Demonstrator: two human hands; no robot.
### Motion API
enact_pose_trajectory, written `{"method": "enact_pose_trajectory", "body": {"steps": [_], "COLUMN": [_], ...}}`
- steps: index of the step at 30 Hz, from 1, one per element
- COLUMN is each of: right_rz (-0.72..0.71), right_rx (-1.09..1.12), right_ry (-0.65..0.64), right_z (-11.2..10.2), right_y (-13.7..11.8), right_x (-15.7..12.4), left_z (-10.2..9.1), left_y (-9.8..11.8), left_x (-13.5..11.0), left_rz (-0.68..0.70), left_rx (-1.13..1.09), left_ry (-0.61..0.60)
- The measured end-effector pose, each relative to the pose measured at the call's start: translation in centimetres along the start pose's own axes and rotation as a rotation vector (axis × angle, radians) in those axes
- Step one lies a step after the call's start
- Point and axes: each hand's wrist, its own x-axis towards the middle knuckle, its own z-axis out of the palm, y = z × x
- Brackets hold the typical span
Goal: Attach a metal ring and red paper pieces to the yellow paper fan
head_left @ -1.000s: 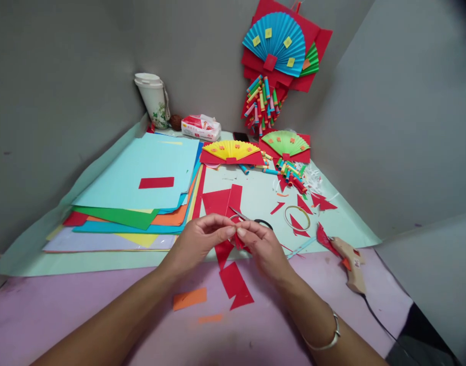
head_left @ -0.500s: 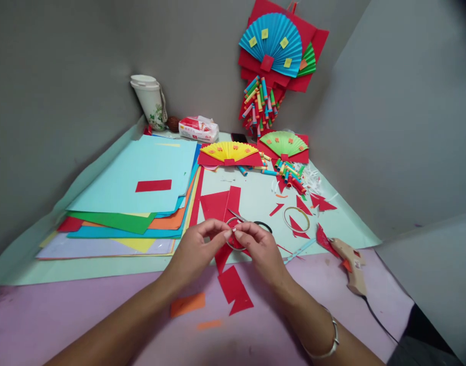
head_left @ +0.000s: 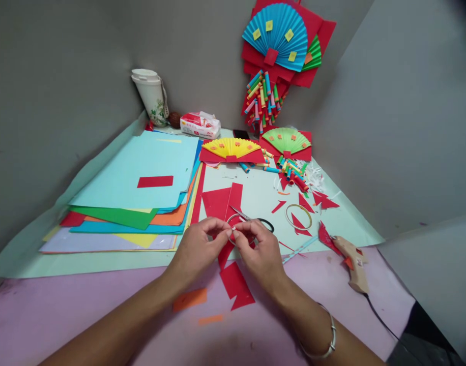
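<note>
My left hand (head_left: 202,241) and my right hand (head_left: 260,251) meet at the fingertips above the table, both pinched on a tiny whitish piece (head_left: 233,228) too small to name. Behind and below the fingers a tape roll (head_left: 228,219) shows in part. Scissors (head_left: 241,213) with black handles lie just beyond, partly hidden by my right hand. Under my hands are red paper pieces (head_left: 216,201), and closer to me lies a cut red piece (head_left: 236,284) beside an orange strip (head_left: 190,300).
Stacked coloured paper (head_left: 114,173) fills the left. A glue gun (head_left: 351,264) with a cord lies right, near another tape roll (head_left: 298,217). Paper fans, yellow (head_left: 231,147) and green (head_left: 286,140), stand behind; a cup (head_left: 151,96) and tissue pack (head_left: 200,125) are at the back.
The view has shifted slightly, so the background sits a little higher and further right. Both hands keep their pinch on the tiny piece, with hardly any movement.
</note>
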Motion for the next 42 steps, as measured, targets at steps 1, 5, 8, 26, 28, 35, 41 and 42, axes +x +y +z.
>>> {"method": "enact_pose_trajectory", "body": {"steps": [1,5,8,26,28,35,41,42], "right_rz": [-0.027,-0.096,-0.127,-0.328,-0.325,-0.351,-0.401,-0.401], "right_rx": [-0.030,-0.147,-0.188,-0.391,-0.401,-0.436,-0.482,-0.490], "right_ry": [0.004,0.017,0.016,-0.015,-0.019,-0.049,-0.039,-0.042], "right_z": [0.02,0.09,0.09,-0.05,-0.11,-0.30,-0.19,-0.15], "right_y": [0.07,0.30,0.37,0.58,0.49,0.23,0.23,0.25], "right_x": [-0.02,-0.04,-0.07,-0.21,-0.20,-0.23,-0.22,-0.22], "left_z": [0.03,0.10,0.13,0.28,0.25,0.23,0.23,0.23], "left_y": [-0.05,-0.23,-0.28,-0.41,-0.39,-0.40,-0.37,-0.35], "left_x": [0.00,0.03,0.03,-0.02,-0.08,-0.15,-0.03,-0.01], "left_rz": [-0.003,-0.030,-0.035,-0.049,-0.044,-0.043,-0.059,-0.063], "left_rx": [-0.006,-0.010,-0.006,0.034,0.029,0.007,0.033,0.033], "left_ry": [0.006,-0.008,-0.021,-0.024,-0.031,-0.035,-0.046,-0.051]}}
